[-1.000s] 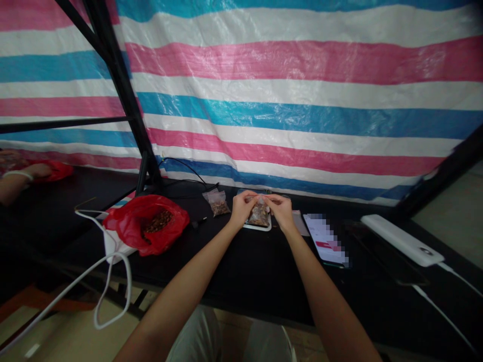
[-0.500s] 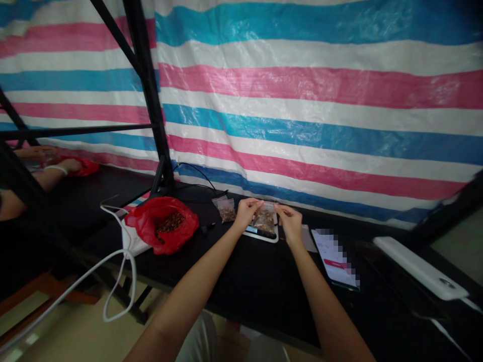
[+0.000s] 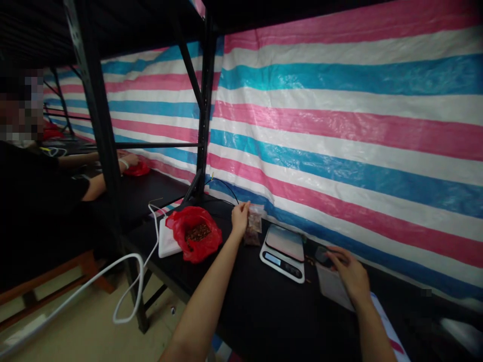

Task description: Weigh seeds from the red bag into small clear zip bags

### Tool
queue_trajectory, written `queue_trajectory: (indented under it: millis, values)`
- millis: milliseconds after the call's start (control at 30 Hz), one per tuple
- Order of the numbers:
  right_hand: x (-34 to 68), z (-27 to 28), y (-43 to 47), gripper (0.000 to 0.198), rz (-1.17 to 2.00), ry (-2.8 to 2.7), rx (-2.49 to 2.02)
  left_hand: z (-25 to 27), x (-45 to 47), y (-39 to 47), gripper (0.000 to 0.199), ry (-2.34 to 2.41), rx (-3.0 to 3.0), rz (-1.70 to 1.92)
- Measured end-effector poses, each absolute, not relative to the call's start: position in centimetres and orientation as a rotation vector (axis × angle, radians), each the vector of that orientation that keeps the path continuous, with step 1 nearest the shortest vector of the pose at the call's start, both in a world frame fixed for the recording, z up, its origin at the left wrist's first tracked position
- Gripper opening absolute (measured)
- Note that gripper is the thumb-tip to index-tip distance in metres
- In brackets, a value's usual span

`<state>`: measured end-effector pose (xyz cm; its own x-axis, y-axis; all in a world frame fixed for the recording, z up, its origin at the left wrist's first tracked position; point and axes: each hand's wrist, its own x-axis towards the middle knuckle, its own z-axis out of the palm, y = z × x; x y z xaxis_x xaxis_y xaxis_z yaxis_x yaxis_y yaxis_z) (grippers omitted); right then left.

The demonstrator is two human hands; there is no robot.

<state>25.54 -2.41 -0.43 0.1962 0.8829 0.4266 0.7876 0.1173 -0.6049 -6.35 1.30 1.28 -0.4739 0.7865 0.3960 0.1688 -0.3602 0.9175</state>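
Left hand (image 3: 240, 217): fingers closed on the top edge of a small clear bag (image 3: 253, 227) of brown pieces, now held off to the left of the scale (image 3: 284, 251), just above the black table (image 3: 241, 311). A moment earlier both hands pinched this bag over the scale; the platform now stands bare, which suggests the weighing of this bag is over.

Right hand (image 3: 349, 274): has let go of the bag and moved right, fingers loosely spread, resting on a stack of flat clear bags (image 3: 332, 285) beside the scale; whether it grips one cannot be told.

Red bag (image 3: 196, 239): open, brown pieces inside, left of the held bag.

White cable (image 3: 128, 281): hangs off the table edge.

Another person (image 3: 45, 186): seated at the far left.
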Motion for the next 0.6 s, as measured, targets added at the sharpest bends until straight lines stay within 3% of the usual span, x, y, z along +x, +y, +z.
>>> queue_trajectory:
  millis: [67,233,433,600]
  values:
    - [27.3,-1.1,-2.3,0.027,0.179,-1.694,-1.834,0.5,-8.2,1.4,0.015,1.752,1.283,1.832]
    - [26.0,-2.2,-2.6,0.018,0.095,-1.941,-2.005,-0.5,-8.2,1.0,0.03,2.221,1.347,1.894]
    - [24.3,-1.4,-3.4,0.019,0.033,-1.962,-1.949,1.1,-6.3,0.3,0.012,1.966,1.67,2.028]
    - [23.6,1.0,-5.1,0.028,-0.258,-1.79,-1.996,1.0,-5.0,0.5,0.009,1.606,1.913,1.98]
